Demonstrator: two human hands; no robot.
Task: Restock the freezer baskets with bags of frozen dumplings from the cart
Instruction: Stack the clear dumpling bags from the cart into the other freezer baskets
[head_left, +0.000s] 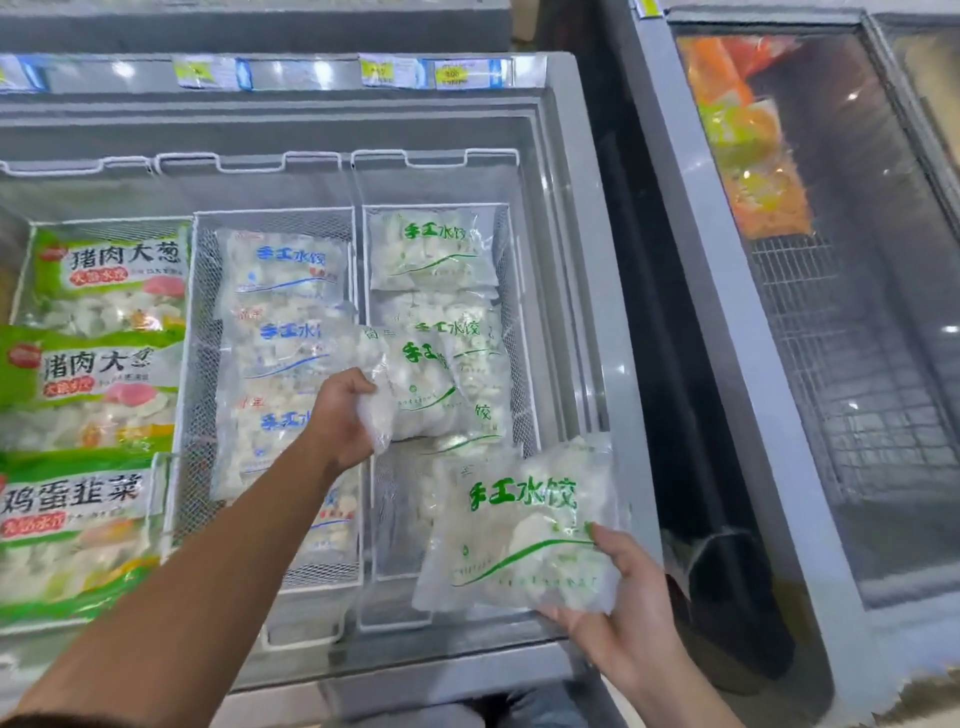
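My left hand (343, 415) grips the corner of a clear dumpling bag with green lettering (421, 387), held over the right wire basket (519, 322). In that basket lie other green-lettered bags (431, 249), stacked towards the back. A second green-lettered bag (524, 525) is held by my right hand (623, 608) above the freezer's front right corner. The middle basket (200, 332) holds several blue-lettered dumpling bags (283, 260). The cart is out of view.
Green-packaged dumpling bags (104, 275) fill the left basket. The open chest freezer's grey rim (566, 171) surrounds the baskets. A dark gap (649, 260) separates it from a second freezer with a closed glass lid (852, 312) on the right.
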